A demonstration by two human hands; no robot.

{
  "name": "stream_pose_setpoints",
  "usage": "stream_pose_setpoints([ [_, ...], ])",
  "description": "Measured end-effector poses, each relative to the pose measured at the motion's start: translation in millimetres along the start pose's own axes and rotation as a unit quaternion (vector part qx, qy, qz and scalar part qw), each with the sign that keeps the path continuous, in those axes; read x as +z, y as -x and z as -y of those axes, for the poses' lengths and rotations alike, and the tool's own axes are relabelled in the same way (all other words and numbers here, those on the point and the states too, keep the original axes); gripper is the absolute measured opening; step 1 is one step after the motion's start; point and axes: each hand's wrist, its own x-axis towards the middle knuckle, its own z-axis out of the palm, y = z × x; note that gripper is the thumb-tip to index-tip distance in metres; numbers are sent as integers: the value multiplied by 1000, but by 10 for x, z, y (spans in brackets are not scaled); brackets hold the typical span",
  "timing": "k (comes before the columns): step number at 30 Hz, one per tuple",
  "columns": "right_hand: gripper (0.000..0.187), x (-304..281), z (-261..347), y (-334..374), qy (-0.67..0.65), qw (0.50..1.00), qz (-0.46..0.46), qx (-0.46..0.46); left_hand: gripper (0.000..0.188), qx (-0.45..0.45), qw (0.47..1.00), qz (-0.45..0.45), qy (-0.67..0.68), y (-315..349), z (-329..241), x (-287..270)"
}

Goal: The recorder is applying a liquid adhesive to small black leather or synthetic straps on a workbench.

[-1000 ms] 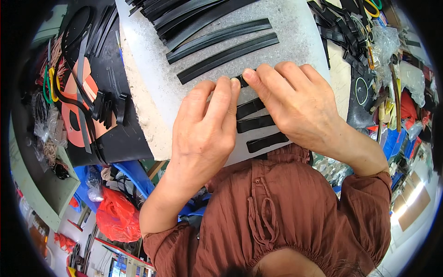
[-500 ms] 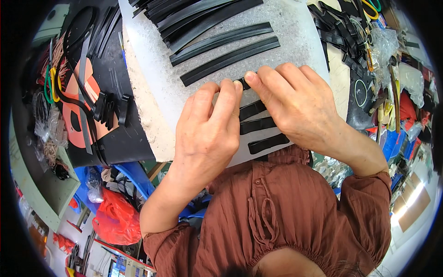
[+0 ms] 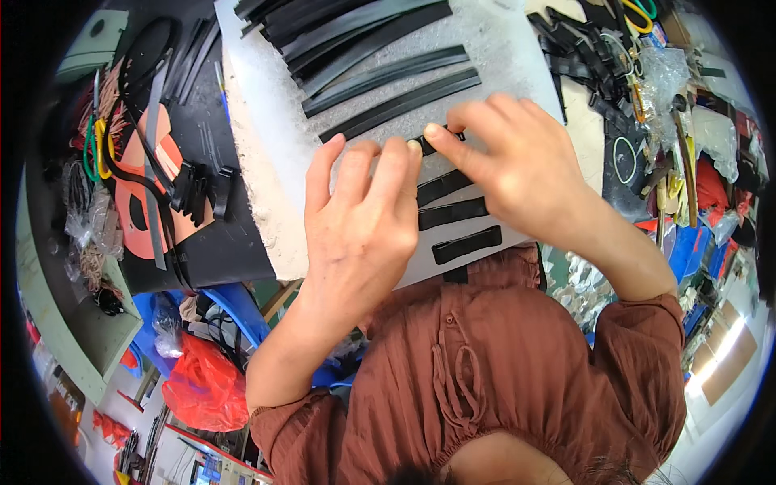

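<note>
A short black strip, apparently folded (image 3: 442,137), lies under my fingers on a whitish translucent sheet (image 3: 279,121). My left hand (image 3: 360,206) pinches its left part, thumb and fingertips together, with the little finger sticking out. On its right part presses the thumb of my right hand (image 3: 521,166), with the fingers curled behind it. Closer to me, several folded black strips lie in a column: one upper folded strip (image 3: 443,187), a middle one (image 3: 453,213) and a lower one (image 3: 467,245). Beyond my hands lie two long flat strips, a nearer strip (image 3: 400,105) and a farther strip (image 3: 388,81).
More long black strips (image 3: 347,36) overlap at the sheet's far end. To the left, scissors with a yellow handle (image 3: 100,149) and orange-pink pieces (image 3: 137,206) lie on a black surface. A heap of black straps (image 3: 578,61) and clear plastic bags (image 3: 667,73) crowd the right.
My right hand's fingers have lifted and opened slightly, its thumb still at the strip. My left little finger has stretched outward. The view has shifted a little.
</note>
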Motion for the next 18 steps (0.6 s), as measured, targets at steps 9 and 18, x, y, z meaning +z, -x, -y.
stream_pose_setpoints([
  [9,40,-74,-799,-253,-70,939,-276,191,41,-83,987,-107,92,104,31,78],
  [18,38,-274,-619,-61,-219,942,-145,209,41,-105,966,-200,129,388,55,82],
])
